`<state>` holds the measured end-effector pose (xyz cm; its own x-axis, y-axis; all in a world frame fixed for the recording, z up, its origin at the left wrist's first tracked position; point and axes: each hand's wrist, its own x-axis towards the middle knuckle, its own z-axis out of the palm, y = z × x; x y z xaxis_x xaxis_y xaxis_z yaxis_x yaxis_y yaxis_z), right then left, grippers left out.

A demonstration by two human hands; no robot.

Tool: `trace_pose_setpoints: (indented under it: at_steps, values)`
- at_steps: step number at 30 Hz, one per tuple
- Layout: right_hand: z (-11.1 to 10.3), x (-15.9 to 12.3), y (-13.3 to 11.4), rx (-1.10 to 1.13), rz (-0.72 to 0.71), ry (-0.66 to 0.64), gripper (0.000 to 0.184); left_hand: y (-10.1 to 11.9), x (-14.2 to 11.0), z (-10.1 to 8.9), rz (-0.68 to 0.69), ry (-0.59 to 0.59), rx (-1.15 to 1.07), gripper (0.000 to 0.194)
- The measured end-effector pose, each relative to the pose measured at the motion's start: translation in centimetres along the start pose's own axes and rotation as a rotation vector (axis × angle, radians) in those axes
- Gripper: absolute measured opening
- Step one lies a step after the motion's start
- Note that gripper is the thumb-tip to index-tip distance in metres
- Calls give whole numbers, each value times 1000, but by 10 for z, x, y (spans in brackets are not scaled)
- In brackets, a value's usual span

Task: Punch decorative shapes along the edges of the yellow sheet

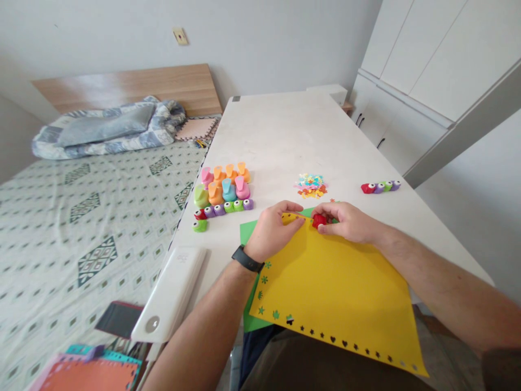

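Observation:
My right hand (349,220) is closed around a small red craft punch (318,220) at the far edge of a yellow sheet of paper (337,288). Just left of it, my left hand (273,230) grips that same edge, thumb on top and fingers beyond the edge. Small stars, hearts and other shapes are cut along the sheet's left and near edges, with a few more at the far edge. A green sheet (248,232) lies beneath, showing at the left and through some holes. The near side of the yellow sheet hangs over the table edge above my lap.
Bits of cut paper (311,185) lie in a pile beyond my hands. Several large punches (222,184) and small punches (223,209) stand left; another row of small punches (380,187) stands right. A white power strip-like box (171,293) lies at the table's left edge, beside a bed (89,201).

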<state>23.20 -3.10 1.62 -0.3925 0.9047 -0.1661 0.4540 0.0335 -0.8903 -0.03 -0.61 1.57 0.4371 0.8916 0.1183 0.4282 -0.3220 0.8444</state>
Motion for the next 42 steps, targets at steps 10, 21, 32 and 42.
trace_pose_setpoints:
  at_steps: [10,21,32,42]
  values:
    - [1,0,-1,-74,21,18,24,1,0,-2,-4,-38,11,26]
    - [4,0,-5,-120,-4,31,16,15,-4,-6,255,45,234,44]
    - [10,-1,-12,-219,-57,43,11,1,1,5,319,-66,503,71]
    - [14,-1,-17,-278,-65,63,19,8,1,10,270,-150,451,53]
